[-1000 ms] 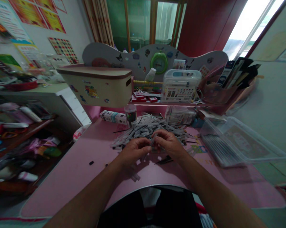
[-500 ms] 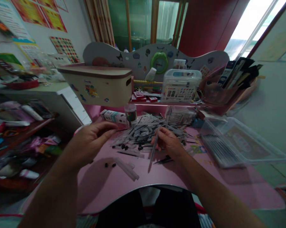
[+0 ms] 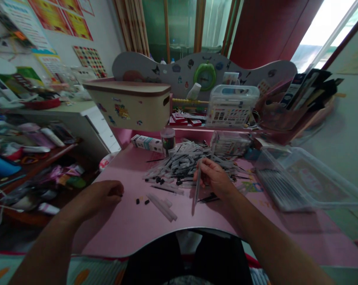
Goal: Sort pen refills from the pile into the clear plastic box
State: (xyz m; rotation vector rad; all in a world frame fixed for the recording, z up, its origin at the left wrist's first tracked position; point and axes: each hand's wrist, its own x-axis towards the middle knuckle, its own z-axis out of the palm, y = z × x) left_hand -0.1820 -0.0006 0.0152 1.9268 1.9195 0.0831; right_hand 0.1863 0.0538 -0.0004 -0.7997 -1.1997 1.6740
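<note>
My right hand point(image 3: 212, 176) pinches a slim, greyish, translucent pen-like tube point(image 3: 197, 194), which slants down toward the pink desk. Lower at the left, my left hand point(image 3: 106, 194) is curled just above the desktop. Its fingertips are pressed together, and whatever they hold is too small and dark to make out. Between the hands lie two small black caps point(image 3: 142, 201) and a few empty-looking translucent tubes point(image 3: 162, 208). Behind them spreads a large heap of similar tubes point(image 3: 185, 160), with black pieces along its front edge. Thin dark sticks point(image 3: 208, 198) lie beneath my right hand.
An open clear plastic box point(image 3: 330, 204) at the right holds a row of grey pen-like tubes point(image 3: 281, 190). A clear cup point(image 3: 168, 142) and a patterned carton point(image 3: 146, 143) stand behind the heap. A cream bin point(image 3: 131, 107) and a handled clear case point(image 3: 232, 107) occupy the raised shelf.
My left hand has moved down and to the left, away from the heap, and its fingers have curled in. The right hand still pinches the tube. The view has shifted slightly.
</note>
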